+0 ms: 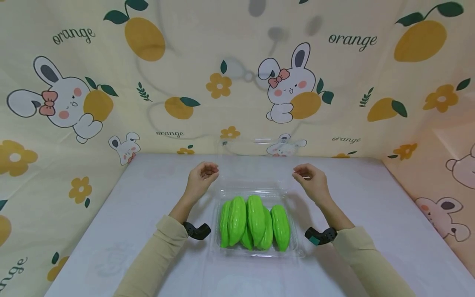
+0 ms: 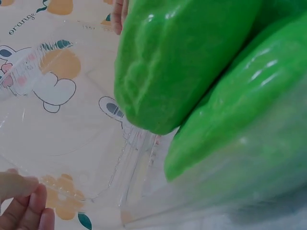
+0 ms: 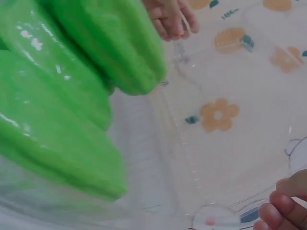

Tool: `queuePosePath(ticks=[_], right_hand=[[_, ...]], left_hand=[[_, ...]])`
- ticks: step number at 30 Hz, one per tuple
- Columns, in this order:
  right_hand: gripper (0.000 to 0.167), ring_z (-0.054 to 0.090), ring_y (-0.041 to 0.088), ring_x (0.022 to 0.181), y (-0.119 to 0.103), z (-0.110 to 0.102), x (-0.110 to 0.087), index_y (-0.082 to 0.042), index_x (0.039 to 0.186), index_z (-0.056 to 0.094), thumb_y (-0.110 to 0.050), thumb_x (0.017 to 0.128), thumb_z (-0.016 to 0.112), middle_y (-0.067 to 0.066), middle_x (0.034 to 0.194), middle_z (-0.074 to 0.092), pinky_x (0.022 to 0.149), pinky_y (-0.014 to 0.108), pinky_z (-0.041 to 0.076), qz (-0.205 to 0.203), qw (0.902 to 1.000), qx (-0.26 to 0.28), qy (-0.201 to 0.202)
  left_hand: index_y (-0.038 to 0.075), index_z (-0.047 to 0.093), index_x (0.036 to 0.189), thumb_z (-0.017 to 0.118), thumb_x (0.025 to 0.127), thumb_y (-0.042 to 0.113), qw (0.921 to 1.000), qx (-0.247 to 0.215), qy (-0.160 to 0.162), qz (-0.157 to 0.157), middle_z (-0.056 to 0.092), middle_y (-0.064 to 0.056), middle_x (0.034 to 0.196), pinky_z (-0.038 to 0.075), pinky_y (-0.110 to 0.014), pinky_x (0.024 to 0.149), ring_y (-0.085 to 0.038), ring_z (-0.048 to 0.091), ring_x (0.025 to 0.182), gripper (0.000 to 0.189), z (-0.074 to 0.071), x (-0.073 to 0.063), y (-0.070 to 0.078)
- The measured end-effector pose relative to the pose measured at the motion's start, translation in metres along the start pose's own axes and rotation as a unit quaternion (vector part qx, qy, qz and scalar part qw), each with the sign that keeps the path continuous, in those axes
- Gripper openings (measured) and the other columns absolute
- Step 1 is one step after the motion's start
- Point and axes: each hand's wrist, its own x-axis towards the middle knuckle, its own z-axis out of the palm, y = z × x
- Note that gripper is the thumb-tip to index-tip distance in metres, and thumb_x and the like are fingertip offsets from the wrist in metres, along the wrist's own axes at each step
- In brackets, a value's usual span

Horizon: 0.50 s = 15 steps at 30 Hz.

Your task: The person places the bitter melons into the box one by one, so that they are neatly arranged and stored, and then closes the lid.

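A clear plastic clamshell box (image 1: 256,254) rests on the table, holding several glossy green, elongated, gourd-like pieces (image 1: 237,220). Its transparent lid (image 1: 256,168) is raised at the back, up behind the base. My left hand (image 1: 202,177) pinches the lid's left edge between thumb and fingers; the left wrist view also shows these fingertips (image 2: 36,191) at the clear edge. On the opposite side, my right hand (image 1: 311,181) pinches the lid's right edge, its fingertips (image 3: 276,206) showing at the corner of the right wrist view. The green pieces lie between and below both hands.
A white-covered table (image 1: 130,231) lies under the box. Behind it and along both sides hangs a cream cloth (image 1: 237,53) printed with rabbits and oranges. Each wrist carries a black camera band (image 1: 196,231).
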Motion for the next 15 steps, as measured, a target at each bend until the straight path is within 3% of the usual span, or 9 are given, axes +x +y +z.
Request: queuePosePath(ticks=[7, 11, 15], right_hand=[[0.015, 0.050, -0.021, 0.072, -0.008, -0.006, 0.003, 0.008, 0.100, 0.066, 0.001, 0.087, 0.066, 0.028, 0.094, 0.069, 0.064, -0.001, 0.045, -0.057, 0.9974, 0.019, 0.039], [0.015, 0.051, -0.021, 0.074, -0.012, -0.008, 0.003, 0.009, 0.100, 0.065, 0.001, 0.087, 0.066, 0.028, 0.096, 0.069, 0.065, -0.002, 0.045, -0.061, 0.9966, 0.030, 0.046], [0.015, 0.051, -0.020, 0.074, -0.016, -0.010, 0.000, 0.008, 0.100, 0.065, 0.000, 0.087, 0.067, 0.028, 0.097, 0.068, 0.067, -0.001, 0.045, -0.059, 0.9965, 0.039, 0.045]], left_hand=[[-0.010, 0.059, 0.106, 0.065, 0.087, -0.005, 0.9995, 0.009, 0.003, 0.029, 0.063, -0.029, 0.105, 0.051, -0.007, 0.077, -0.010, 0.062, 0.088, 0.020, 0.000, -0.004, 0.002], [-0.010, 0.060, 0.106, 0.065, 0.087, -0.005, 0.9988, 0.023, 0.002, 0.043, 0.064, -0.028, 0.104, 0.051, -0.008, 0.079, -0.011, 0.063, 0.089, 0.020, -0.001, -0.005, 0.003], [-0.008, 0.060, 0.107, 0.065, 0.087, -0.004, 0.9974, 0.039, 0.004, 0.060, 0.065, -0.026, 0.103, 0.052, -0.010, 0.081, -0.020, 0.064, 0.091, 0.020, -0.001, -0.005, 0.004]])
